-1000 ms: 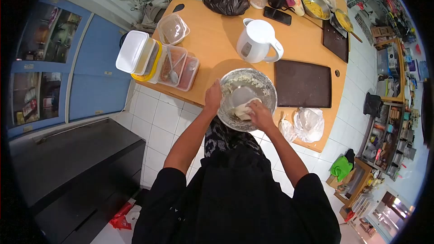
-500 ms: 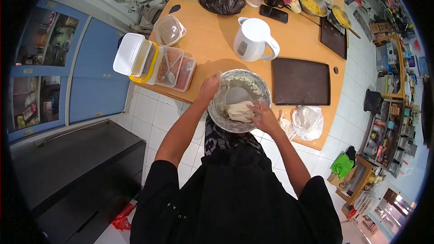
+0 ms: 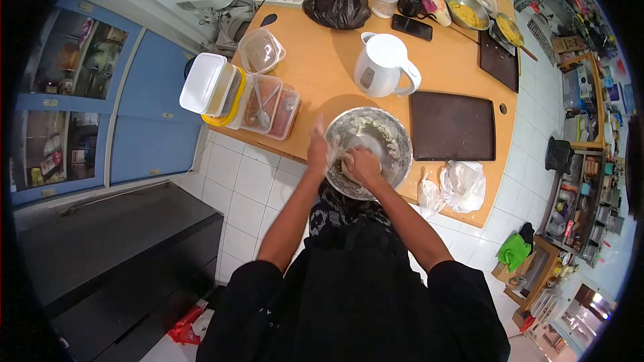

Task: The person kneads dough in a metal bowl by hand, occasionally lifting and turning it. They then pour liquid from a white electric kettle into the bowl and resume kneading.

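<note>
A metal mixing bowl (image 3: 401, 135) sits at the near edge of the table, its inner wall smeared with wet flour and bits of dough. Inside it, low and toward the left, lies a pale lump of dough (image 3: 349, 173), partly covered by my right hand (image 3: 364, 165). That hand's fingers are curled down into the dough. At the bowl's left rim my left hand (image 3: 317, 149) is held upright, fingers stretched out and slightly blurred.
A white electric kettle (image 3: 384, 64) stands behind the bowl. To the right are a dark baking tray (image 3: 453, 126) and a plastic bag of white powder (image 3: 463, 186). Plastic food containers (image 3: 260, 104) crowd the left edge. A black plastic bag (image 3: 337, 3) lies farther back.
My right hand has moved left from the dough's right side and now presses over it. My left hand has loosened from the rim, its fingers straightening. The whole view has shifted slightly.
</note>
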`<state>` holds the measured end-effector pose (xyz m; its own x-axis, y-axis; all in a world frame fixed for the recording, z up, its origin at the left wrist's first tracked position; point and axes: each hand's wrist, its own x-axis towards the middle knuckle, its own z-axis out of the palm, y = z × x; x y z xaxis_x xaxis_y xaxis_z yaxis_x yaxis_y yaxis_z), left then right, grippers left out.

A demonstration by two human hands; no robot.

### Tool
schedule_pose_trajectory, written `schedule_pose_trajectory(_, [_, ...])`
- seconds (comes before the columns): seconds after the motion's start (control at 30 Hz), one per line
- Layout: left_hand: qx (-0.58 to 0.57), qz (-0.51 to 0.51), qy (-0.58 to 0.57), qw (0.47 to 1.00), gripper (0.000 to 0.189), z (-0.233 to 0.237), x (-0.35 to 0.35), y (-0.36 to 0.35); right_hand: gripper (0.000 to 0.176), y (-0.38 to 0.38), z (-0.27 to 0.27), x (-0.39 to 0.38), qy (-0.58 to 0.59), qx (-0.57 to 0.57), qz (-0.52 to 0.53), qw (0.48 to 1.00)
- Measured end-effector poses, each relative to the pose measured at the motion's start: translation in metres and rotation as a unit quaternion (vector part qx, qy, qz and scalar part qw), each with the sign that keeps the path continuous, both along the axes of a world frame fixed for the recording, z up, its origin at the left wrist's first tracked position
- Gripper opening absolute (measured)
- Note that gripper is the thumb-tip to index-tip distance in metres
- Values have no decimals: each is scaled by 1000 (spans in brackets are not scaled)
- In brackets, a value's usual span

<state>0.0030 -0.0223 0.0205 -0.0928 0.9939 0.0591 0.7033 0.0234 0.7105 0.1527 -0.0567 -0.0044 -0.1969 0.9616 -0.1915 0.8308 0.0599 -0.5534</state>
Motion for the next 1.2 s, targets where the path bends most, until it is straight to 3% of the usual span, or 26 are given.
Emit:
schedule_pose_trajectory(0.13, [-57, 86, -96, 990, 60, -21, 12, -46, 43, 15, 5, -12, -100, -50, 14, 994])
schedule_pose_trajectory(0.23, [-67, 124, -195, 970, 55, -8, 20, -42, 47, 22, 11, -20, -199, 24, 76, 977])
schedule_pose_trajectory(0.37, [-107, 127, -103, 981, 52, -37, 8, -26, 46, 27, 10, -8, -63, -7, 68, 996])
schedule_pose_trajectory(0.47, [-105, 105, -28, 989, 54, -10, 7, -11, 46, 11, 5, 11, 37, -42, 49, 997])
schedule_pose_trajectory(0.53, [-92, 87, -24, 992, 49, -17, 6, -12, 46, -6, 32, 22, 67, -77, 52, 993])
schedule_pose_trajectory(0.57, [-81, 79, -20, 993, 47, -21, 4, -8, 45, -9, 38, 27, 69, -75, 55, 993])
schedule_pose_trajectory(0.63, [-117, 135, -212, 961, 42, -66, 1, -5, 43, -15, 47, 34, 74, -76, 59, 993])
schedule_pose_trajectory(0.7, [-150, 146, -272, 939, 38, -80, 2, -6, 44, 7, 77, 28, 7, -183, 49, 982])
schedule_pose_trajectory(0.77, [-172, 123, -202, 956, 35, -58, 5, -4, 43, 24, 86, 16, -72, -234, 22, 969])
schedule_pose_trajectory(0.87, [-175, 101, -96, 975, 33, 5, 14, 1, 39, 27, 51, 2, -51, -149, -57, 986])
schedule_pose_trajectory(0.97, [-143, 64, -19, 987, 36, -8, 10, 0, 32, -1, 29, -11, -103, -5, -53, 993])
schedule_pose_trajectory(1.07, [-143, 68, 1, 987, 43, -3, 12, 2, 28, -10, 32, -13, -103, -8, -49, 993])
schedule_pose_trajectory(1.17, [-48, 50, -42, 997, 49, -28, 7, 0, 25, -6, 10, -12, -93, 210, -52, 972])
schedule_pose_trajectory(1.2, [-45, 48, -36, 997, 49, -29, 7, 0, 24, -5, 3, -11, -82, 190, -45, 977])
